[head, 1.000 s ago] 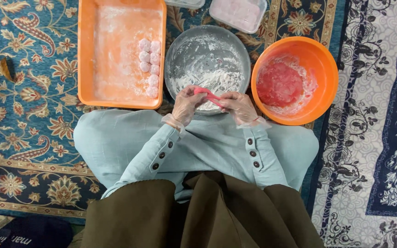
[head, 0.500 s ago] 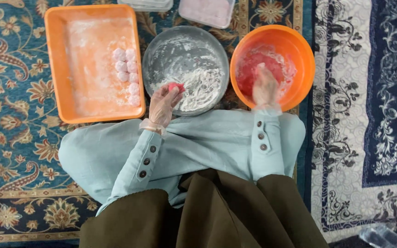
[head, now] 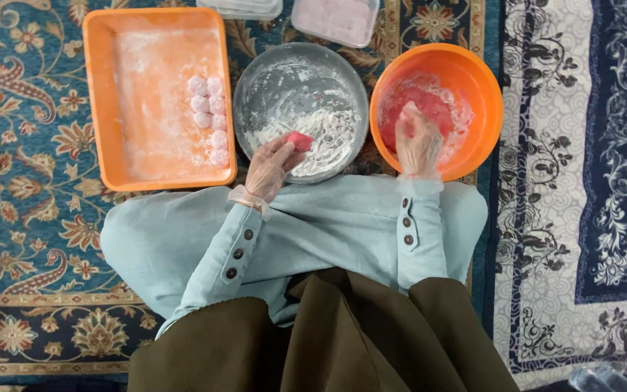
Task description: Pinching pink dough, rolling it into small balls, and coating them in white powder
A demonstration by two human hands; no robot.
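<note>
My left hand, in a thin clear glove, holds a small pink dough piece over the floury grey metal bowl. My right hand, also gloved, reaches into the orange bowl and touches the pink dough mass inside; its fingers are partly buried in it. An orange tray dusted with flour sits to the left, with a column of several floured pink balls along its right side.
Two clear plastic containers stand beyond the bowls. Everything rests on a patterned blue carpet; a white and navy rug lies to the right. My lap in light blue fabric fills the foreground.
My right hand left the grey bowl and moved right into the orange bowl onto the pink dough. The left hand stayed at the grey bowl with the pink piece.
</note>
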